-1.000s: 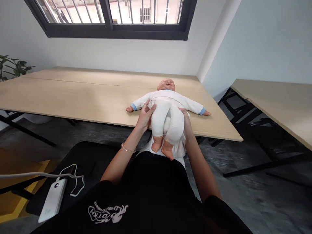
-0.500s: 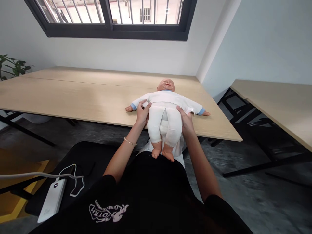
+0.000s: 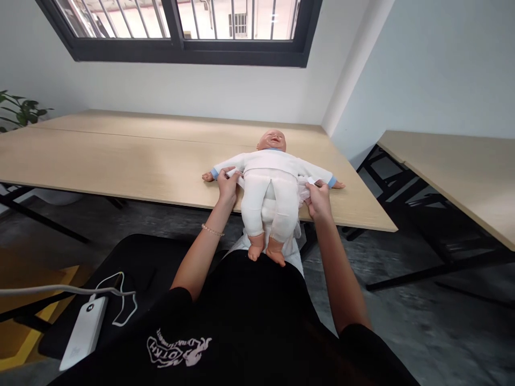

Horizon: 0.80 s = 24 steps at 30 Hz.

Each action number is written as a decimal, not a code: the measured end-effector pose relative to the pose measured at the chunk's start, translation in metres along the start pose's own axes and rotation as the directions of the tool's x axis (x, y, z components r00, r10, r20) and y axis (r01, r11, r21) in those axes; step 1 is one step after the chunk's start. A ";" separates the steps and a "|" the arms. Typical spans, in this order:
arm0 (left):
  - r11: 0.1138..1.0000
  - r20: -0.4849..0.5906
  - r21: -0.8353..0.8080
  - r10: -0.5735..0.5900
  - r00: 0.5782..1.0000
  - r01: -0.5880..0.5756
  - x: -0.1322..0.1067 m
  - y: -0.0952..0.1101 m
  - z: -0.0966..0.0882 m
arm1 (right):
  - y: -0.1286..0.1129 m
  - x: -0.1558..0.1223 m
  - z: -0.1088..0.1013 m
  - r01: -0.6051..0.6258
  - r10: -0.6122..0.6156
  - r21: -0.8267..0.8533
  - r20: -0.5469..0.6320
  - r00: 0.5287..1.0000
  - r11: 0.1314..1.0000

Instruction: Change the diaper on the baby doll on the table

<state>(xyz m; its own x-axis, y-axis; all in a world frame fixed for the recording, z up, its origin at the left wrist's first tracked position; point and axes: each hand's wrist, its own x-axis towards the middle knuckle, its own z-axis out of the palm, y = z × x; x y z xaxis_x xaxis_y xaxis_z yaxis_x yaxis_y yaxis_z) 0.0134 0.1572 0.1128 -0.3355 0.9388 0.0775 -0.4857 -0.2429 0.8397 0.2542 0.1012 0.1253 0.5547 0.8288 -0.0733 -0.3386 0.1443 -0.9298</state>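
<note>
A baby doll (image 3: pixel 270 179) in white clothes with blue cuffs lies on its back at the near edge of the wooden table (image 3: pixel 132 161), arms spread, legs hanging over the edge toward me. My left hand (image 3: pixel 227 184) pinches a white tab of cloth at the doll's left hip. At the other hip my right hand (image 3: pixel 317 198) pinches a matching white tab. White fabric (image 3: pixel 295 244) hangs below the doll's legs.
A white power bank (image 3: pixel 83 332) with a white cable lies on a black seat at lower left. A second wooden table (image 3: pixel 454 166) stands to the right with a floor gap between. A plant (image 3: pixel 18 110) is at far left; a window runs above.
The doll's raised legs have come down to hang over the table edge. Both hands moved from its thighs outward to the hips and now pinch white tabs there.
</note>
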 end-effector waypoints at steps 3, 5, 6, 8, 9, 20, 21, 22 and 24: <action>0.999 -0.016 -0.037 -0.009 1.000 0.008 0.003 0.005 0.000 | -0.003 -0.006 -0.006 0.002 0.000 -0.029 0.063 0.998 1.000; 0.994 -0.014 -0.096 -0.057 0.998 0.056 0.006 0.010 -0.002 | -0.003 -0.005 -0.006 0.011 -0.009 -0.013 0.106 0.994 1.000; 0.987 -0.008 -0.124 -0.101 0.995 0.099 0.008 0.013 -0.003 | -0.003 -0.003 -0.006 0.018 -0.018 -0.001 0.123 0.992 1.000; 0.969 0.025 -0.147 -0.195 0.980 0.196 0.012 0.019 -0.007 | -0.002 0.004 -0.004 0.045 -0.048 0.023 0.145 0.988 0.999; 0.962 0.040 -0.142 -0.229 0.972 0.233 0.013 0.022 -0.009 | -0.001 0.008 -0.004 0.064 -0.068 0.034 0.148 0.987 0.997; 0.979 -0.022 -0.149 -0.144 0.989 0.139 0.021 0.025 -0.017 | -0.012 0.025 -0.023 0.149 -0.145 0.095 -0.047 0.988 0.984; 0.979 -0.027 -0.153 -0.140 0.990 0.134 0.020 0.026 -0.018 | -0.012 0.027 -0.027 0.167 -0.162 0.093 -0.058 0.985 0.982; 0.979 -0.030 -0.155 -0.136 0.990 0.130 0.020 0.027 -0.019 | -0.012 0.028 -0.030 0.183 -0.177 0.091 -0.068 0.982 0.979; 0.980 -0.034 -0.156 -0.133 0.991 0.126 0.019 0.029 -0.022 | -0.011 0.031 -0.035 0.216 -0.209 0.086 -0.088 0.974 0.973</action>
<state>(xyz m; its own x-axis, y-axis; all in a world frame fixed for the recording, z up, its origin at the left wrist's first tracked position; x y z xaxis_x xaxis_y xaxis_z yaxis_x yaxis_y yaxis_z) -0.0244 0.1626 0.1265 -0.2952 0.9539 -0.0533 -0.6444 -0.1576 0.7483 0.3013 0.1061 0.1203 0.6778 0.7296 0.0909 -0.2744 0.3657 -0.8893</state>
